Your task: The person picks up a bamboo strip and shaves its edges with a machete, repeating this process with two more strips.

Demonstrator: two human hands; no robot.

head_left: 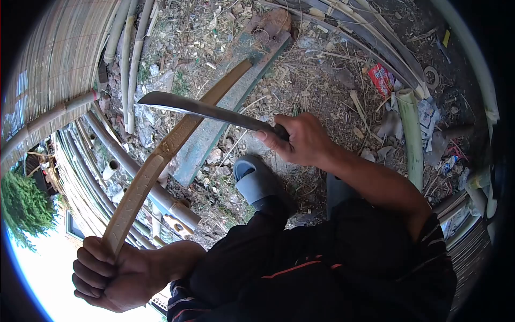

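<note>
Gripping the bamboo strip [137, 196] at its near end, your left hand [124, 275] is closed; your right hand [306, 138] encloses the handle of the knife [228, 115], blade crossing the strip over the plank [197, 155]. A glancing edge could slide toward your left fingers.

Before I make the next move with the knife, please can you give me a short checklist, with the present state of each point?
1. Left hand closed around the near end of the strip: ok.
2. Right hand holding the knife by its handle: ok.
3. Left hand well away from the blade: ok, the blade crosses the strip much farther up.
4. Far end of the strip over the board: ok, though how firmly it rests there I cannot tell.
5. Blade touching the strip: cannot tell, seen from above.
6. Sturdy shoes on the feet: not ok, the grey slipper probably gives little protection.
</note>
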